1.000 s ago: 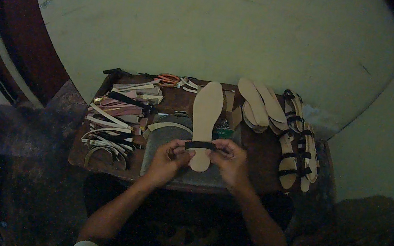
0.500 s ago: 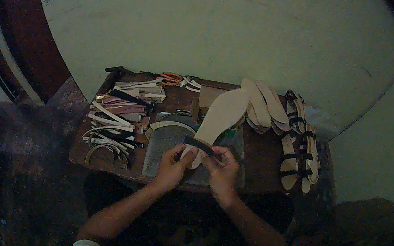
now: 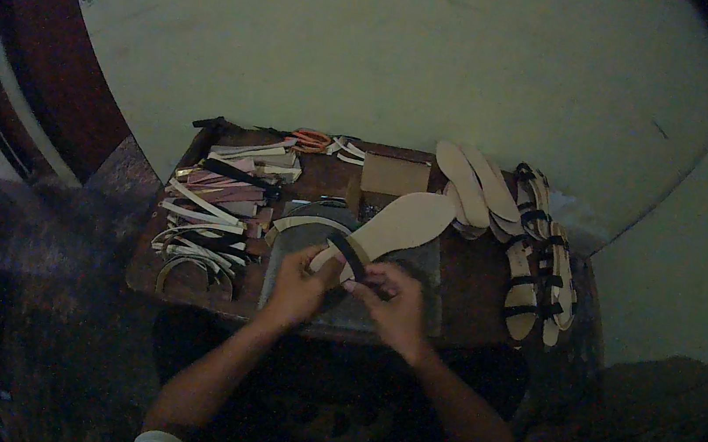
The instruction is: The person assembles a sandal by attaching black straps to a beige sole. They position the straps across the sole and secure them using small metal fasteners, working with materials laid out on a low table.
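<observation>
A pale beige shoe sole (image 3: 406, 226) is held above the grey slab (image 3: 275, 286) at the middle of the table, its wide end pointing to the far right. My left hand (image 3: 304, 282) grips its narrow near end, thumb on top. Across that end lies a black strap (image 3: 347, 256). The fingers of my right hand (image 3: 393, 301) are pinched at the strap's right end, beside the sole's edge. What is under the sole is hidden. A curved pale strip (image 3: 305, 222) lies on the slab behind my left hand.
Piles of white, black and pinkish strips (image 3: 212, 212) cover the table's left side. Orange-handled scissors (image 3: 311, 140) lie at the back. More pale soles (image 3: 469, 186) are stacked at back right, beside finished black-strapped sandals (image 3: 523, 297). A brown cardboard piece (image 3: 395, 176) lies at the rear middle.
The sole has swung clockwise and lower, its wide end now further right and nearer. The strap slants more steeply. My right hand has shifted slightly from the sole to the strap's end.
</observation>
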Demonstrator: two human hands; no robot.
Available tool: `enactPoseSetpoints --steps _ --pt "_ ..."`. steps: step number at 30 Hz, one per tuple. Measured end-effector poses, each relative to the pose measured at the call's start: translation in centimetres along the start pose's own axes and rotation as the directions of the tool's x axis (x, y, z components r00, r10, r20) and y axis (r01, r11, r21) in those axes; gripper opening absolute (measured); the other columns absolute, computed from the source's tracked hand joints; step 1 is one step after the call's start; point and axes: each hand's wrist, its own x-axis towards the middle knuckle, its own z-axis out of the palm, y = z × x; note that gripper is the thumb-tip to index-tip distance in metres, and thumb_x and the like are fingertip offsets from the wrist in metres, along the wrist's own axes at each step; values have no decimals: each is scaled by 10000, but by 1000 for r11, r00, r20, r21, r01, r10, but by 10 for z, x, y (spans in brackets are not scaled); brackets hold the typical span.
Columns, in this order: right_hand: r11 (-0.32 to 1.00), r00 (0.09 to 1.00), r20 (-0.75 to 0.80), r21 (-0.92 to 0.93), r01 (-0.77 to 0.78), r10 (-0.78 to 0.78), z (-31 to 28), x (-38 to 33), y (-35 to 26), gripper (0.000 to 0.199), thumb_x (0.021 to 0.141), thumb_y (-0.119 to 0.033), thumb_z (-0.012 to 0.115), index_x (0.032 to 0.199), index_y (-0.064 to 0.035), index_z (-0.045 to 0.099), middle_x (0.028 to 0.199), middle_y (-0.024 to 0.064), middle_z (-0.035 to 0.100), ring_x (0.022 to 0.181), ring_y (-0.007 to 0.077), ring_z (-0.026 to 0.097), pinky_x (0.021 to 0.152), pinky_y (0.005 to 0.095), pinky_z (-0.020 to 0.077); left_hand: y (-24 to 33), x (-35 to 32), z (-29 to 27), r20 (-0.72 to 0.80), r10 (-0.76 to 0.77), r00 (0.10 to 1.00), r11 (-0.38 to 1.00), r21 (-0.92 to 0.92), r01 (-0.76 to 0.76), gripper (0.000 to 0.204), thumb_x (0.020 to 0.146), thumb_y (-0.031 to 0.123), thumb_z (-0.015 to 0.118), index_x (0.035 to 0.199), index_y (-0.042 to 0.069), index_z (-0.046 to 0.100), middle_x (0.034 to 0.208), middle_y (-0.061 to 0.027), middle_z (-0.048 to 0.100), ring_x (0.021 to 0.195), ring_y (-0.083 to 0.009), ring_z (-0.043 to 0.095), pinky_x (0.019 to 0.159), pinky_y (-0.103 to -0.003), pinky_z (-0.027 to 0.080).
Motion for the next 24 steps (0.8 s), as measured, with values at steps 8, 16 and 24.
enactPoseSetpoints --steps 8,16,24 --pt "994 1000 15 106 2 -4 4 -1 5 208 773 23 740 934 13 610 918 87 655 891 151 652 795 283 527 -17 6 -8 -27 135 991 980 150 -129 362 905 288 636 1041 -47 656 918 -125 690 829 -137 624 741 -291 498" --pt "989 997 -72 146 25 -15 7 -5 19 220 763 63 729 951 46 617 925 96 662 913 161 653 823 288 536 8 -1 -2 10 19 1000 991 132 -20 382 898 290 633 1084 -44 634 895 -119 692 781 -151 636 703 -300 509" --pt "997 998 -18 -56 57 -58 6 0 -6 300 730 -45 784 993 7 650 931 128 685 868 238 682 793 346 552 -26 15 -15 -18 121 993 988 98 -118 308 887 247 637 997 -40 658 868 -109 693 753 -138 636 656 -302 512"
